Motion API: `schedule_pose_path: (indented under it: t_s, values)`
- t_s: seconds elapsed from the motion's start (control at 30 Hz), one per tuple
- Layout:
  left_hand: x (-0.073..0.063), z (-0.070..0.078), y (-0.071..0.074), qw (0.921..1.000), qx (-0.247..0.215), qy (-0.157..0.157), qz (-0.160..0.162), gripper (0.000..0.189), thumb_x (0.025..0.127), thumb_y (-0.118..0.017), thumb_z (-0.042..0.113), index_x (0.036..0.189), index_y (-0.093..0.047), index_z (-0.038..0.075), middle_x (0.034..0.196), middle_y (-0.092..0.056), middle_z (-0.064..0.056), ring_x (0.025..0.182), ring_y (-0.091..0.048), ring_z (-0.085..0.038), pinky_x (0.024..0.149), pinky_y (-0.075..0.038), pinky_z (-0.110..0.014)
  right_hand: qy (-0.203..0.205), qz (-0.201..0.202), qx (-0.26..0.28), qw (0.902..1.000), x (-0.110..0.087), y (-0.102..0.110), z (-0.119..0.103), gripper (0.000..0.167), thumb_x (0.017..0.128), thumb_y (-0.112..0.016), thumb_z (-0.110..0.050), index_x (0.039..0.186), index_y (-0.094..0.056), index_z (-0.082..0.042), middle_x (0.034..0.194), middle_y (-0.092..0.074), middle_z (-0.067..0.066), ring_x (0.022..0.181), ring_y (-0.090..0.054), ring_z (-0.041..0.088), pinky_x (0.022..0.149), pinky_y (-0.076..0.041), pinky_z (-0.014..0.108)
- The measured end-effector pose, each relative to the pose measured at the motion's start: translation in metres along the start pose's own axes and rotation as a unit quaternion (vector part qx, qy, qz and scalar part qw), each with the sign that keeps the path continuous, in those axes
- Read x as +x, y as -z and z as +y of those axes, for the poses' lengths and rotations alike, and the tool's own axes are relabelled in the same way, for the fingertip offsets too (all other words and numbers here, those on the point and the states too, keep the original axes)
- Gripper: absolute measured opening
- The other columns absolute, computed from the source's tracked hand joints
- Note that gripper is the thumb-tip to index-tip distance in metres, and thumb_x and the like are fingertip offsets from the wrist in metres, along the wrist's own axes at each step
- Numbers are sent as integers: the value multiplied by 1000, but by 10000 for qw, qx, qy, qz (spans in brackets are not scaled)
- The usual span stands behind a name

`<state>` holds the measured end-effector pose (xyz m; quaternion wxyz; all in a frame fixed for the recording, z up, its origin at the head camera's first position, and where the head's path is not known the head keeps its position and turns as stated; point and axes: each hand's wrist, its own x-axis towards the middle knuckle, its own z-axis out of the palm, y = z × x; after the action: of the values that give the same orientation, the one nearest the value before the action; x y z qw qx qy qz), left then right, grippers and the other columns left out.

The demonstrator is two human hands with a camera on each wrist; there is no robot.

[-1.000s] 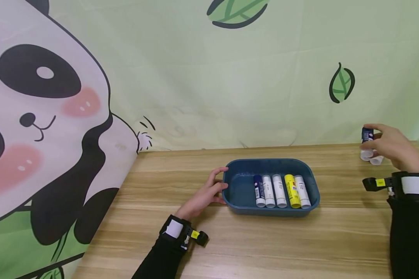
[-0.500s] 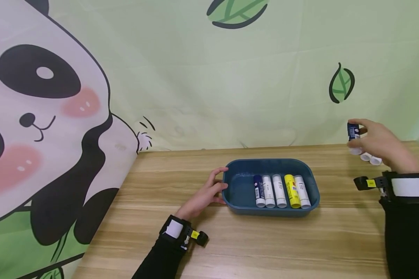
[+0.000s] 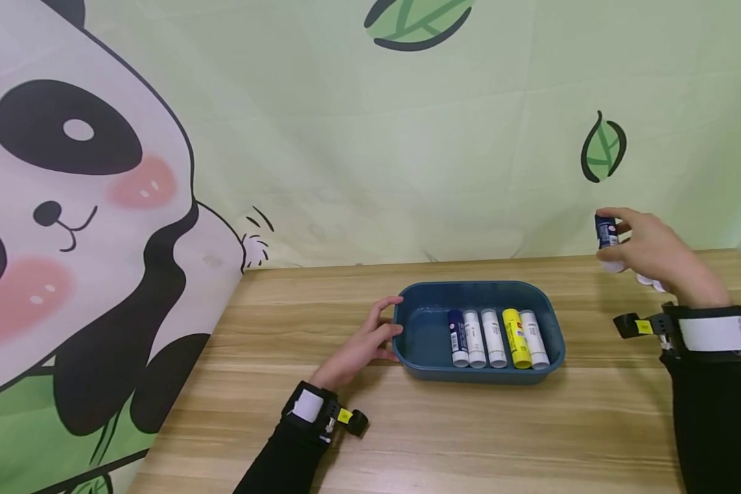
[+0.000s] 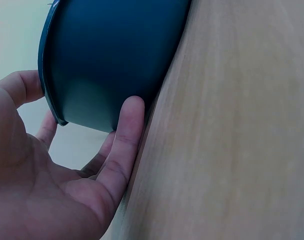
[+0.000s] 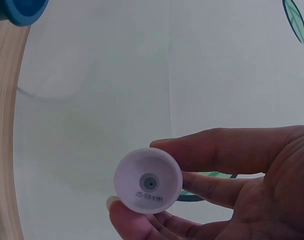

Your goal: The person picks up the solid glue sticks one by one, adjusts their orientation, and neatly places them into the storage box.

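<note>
In the head view my right hand (image 3: 657, 252) holds a dark blue and white glue stick (image 3: 606, 232) upright above the back of the table, between thumb and fingers. Its round white base (image 5: 148, 181) faces the right wrist camera. My left hand (image 3: 359, 348) touches the left end of a dark blue plastic bin (image 3: 478, 375). In the left wrist view its straight fingers (image 4: 129, 117) rest against the bin's wall and rim. Inside the bin, on its right side, several glue sticks lie in a row: one dark blue (image 3: 459, 337), one yellow (image 3: 516, 338), the others white.
Behind my right hand, the white ends of further sticks (image 3: 648, 281) show on the wooden table (image 3: 469, 439), mostly hidden. A green cloth backdrop (image 3: 321, 151) with a printed panda and leaves rises along the table's back edge.
My right hand has lifted the dark blue glue stick from beside the other sticks at the right and carried it leftward. The left hand and the bin have stayed put.
</note>
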<state>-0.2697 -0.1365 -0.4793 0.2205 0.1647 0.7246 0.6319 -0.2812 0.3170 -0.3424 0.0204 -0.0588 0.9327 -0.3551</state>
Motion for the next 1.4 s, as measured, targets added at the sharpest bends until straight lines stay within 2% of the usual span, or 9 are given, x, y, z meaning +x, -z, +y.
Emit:
schedule_pose_path:
  t_s: [0.27, 0.53, 0.9, 1.4]
  values:
    - [0, -2, 1, 10000, -10, -6, -21, 57, 108, -47, 23, 160, -25, 28, 149, -38, -26, 112, -60, -30, 91, -59, -40, 159, -172, 94, 9997, 1, -6, -10, 74, 98, -60, -1, 159, -19, 10, 142, -31, 47, 111, -51, 52, 71, -52, 32]
    - [-1, 2, -1, 10000, -21, 26, 12, 58, 107, -49, 22, 160, -25, 30, 150, -37, -25, 112, -60, -30, 90, -59, -39, 376, -237, 101, 9990, 2, -15, -21, 72, 97, -60, 0, 159, -23, 9, 140, -35, 44, 116, -49, 56, 71, -53, 33]
    - [-2, 3, -1, 10000, -21, 42, 15, 58, 108, -49, 23, 160, -25, 30, 151, -37, -25, 114, -59, -30, 91, -59, -40, 575, -234, 69, 9980, 4, -27, -31, 72, 96, -64, -1, 158, -29, 7, 138, -38, 41, 113, -52, 54, 72, -52, 38]
    - [-1, 3, -1, 10000, -35, 54, 16, 58, 107, -49, 22, 160, -24, 30, 150, -37, -25, 114, -60, -31, 92, -59, -40, 827, -431, 134, 9956, 3, -46, -54, 72, 96, -65, 0, 158, -30, 5, 138, -40, 37, 110, -54, 47, 73, -51, 36]
